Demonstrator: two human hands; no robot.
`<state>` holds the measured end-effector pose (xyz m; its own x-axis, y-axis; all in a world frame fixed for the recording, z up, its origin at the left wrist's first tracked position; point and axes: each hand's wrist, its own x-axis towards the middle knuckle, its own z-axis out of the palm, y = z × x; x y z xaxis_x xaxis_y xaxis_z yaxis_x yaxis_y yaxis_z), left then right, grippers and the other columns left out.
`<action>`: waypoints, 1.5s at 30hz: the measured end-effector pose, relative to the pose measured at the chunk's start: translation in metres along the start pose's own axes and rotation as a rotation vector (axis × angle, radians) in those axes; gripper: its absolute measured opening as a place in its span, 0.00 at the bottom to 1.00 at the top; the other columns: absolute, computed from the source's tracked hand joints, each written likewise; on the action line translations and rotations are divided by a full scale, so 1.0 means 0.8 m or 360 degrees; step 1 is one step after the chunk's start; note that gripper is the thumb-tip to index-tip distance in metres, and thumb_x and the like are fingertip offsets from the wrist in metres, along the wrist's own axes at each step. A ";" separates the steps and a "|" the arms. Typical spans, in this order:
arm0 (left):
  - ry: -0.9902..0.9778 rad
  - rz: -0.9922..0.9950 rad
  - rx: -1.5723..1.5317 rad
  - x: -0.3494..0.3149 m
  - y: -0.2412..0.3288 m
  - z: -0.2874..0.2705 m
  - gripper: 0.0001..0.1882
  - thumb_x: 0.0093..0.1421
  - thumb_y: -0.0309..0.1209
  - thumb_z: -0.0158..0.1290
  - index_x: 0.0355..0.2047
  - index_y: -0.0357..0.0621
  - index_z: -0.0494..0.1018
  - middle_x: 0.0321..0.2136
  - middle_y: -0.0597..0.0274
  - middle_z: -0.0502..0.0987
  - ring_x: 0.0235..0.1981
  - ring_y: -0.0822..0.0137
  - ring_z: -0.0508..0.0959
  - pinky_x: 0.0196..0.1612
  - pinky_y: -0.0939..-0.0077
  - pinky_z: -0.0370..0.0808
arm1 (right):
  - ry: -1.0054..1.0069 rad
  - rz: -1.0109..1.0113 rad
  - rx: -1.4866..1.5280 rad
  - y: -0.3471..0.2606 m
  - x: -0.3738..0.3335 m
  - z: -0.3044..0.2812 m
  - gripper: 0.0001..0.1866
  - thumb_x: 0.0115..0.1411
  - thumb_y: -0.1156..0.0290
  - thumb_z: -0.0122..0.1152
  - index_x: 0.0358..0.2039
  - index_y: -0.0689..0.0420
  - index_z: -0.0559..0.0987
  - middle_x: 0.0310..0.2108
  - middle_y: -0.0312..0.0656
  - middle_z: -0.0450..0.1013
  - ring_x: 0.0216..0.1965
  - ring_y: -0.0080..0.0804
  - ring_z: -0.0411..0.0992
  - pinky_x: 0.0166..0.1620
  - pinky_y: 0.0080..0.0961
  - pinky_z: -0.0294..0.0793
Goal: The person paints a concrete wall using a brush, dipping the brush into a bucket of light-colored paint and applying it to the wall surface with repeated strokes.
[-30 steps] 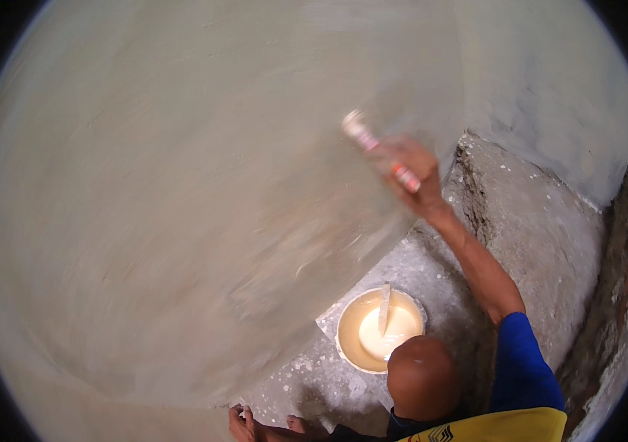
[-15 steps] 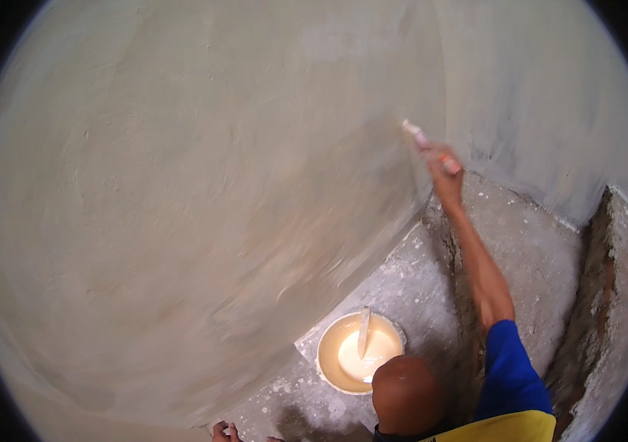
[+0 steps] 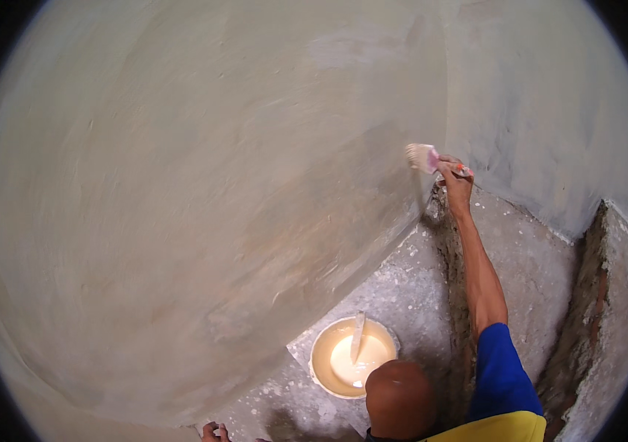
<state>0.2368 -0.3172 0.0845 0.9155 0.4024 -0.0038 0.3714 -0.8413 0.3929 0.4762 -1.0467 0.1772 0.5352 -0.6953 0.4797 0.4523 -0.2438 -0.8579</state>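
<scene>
My right hand [image 3: 456, 183] is closed around the handle of a wide paintbrush [image 3: 423, 158]. Its pale bristles point left against the grey-beige wall [image 3: 181, 184], close to the corner. A darker, damp-looking patch spreads over the wall below and left of the brush. At the bottom edge my left hand [image 3: 214, 433] shows only in part, its visible fingers apart and nothing seen in them. Between the hands, a round tub [image 3: 315, 368] of cream-coloured liquid stands on the floor, with a flat, pale stick [image 3: 357, 337] leaning inside.
The concrete floor [image 3: 417, 272] is spattered with white and meets the wall along a slanting edge. A second wall [image 3: 542, 103] rises at the right. Rough, broken ledges [image 3: 590, 295] run below it. What looks like my bent knee [image 3: 401, 398] is beside the tub.
My right hand has moved down and slightly right with the paintbrush. The brush has turned, so its broad side now shows. The tub appears slightly lower and further left in view.
</scene>
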 end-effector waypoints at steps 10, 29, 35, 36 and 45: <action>-0.0006 0.0062 -0.0100 0.002 0.003 0.001 0.25 0.64 0.45 0.52 0.49 0.34 0.74 0.44 0.42 0.79 0.48 0.46 0.77 0.53 0.60 0.71 | -0.0471 -0.1228 -0.0223 -0.087 -0.149 0.124 0.08 0.56 0.75 0.61 0.37 0.57 0.82 0.38 0.43 0.78 0.40 0.37 0.76 0.42 0.31 0.77; 0.0320 0.0190 -0.0118 0.010 -0.060 0.026 0.16 0.58 0.38 0.59 0.40 0.39 0.77 0.24 0.46 0.78 0.24 0.52 0.76 0.31 0.61 0.72 | -0.0399 -0.1289 -0.0472 -0.080 -0.239 0.185 0.21 0.42 0.73 0.68 0.42 0.53 0.82 0.37 0.40 0.75 0.34 0.38 0.76 0.32 0.31 0.76; 0.0302 0.0155 -0.0152 0.010 -0.065 0.027 0.16 0.59 0.38 0.58 0.40 0.39 0.76 0.29 0.47 0.80 0.26 0.52 0.77 0.33 0.61 0.73 | -0.1213 -0.1121 0.0073 -0.126 -0.320 0.226 0.14 0.47 0.79 0.66 0.37 0.55 0.82 0.37 0.41 0.75 0.35 0.37 0.77 0.31 0.27 0.79; 0.0306 0.0172 -0.0194 0.011 -0.068 0.028 0.15 0.59 0.38 0.58 0.40 0.39 0.76 0.31 0.48 0.81 0.27 0.52 0.78 0.34 0.61 0.74 | -0.1306 -0.0997 0.0112 -0.124 -0.314 0.225 0.11 0.50 0.79 0.65 0.37 0.56 0.83 0.37 0.41 0.77 0.38 0.36 0.77 0.37 0.28 0.78; 0.0325 0.0083 -0.0121 0.008 -0.090 0.027 0.13 0.58 0.36 0.59 0.38 0.40 0.76 0.37 0.48 0.81 0.29 0.49 0.79 0.35 0.61 0.75 | -0.0145 -0.0184 -0.0006 -0.055 -0.162 0.109 0.10 0.59 0.78 0.60 0.41 0.59 0.81 0.42 0.39 0.76 0.43 0.26 0.74 0.45 0.24 0.75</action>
<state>0.2191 -0.2622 0.0364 0.8800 0.4301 0.2016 0.3043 -0.8364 0.4558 0.4491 -0.8866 0.1684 0.5422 -0.5985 0.5898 0.5121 -0.3212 -0.7966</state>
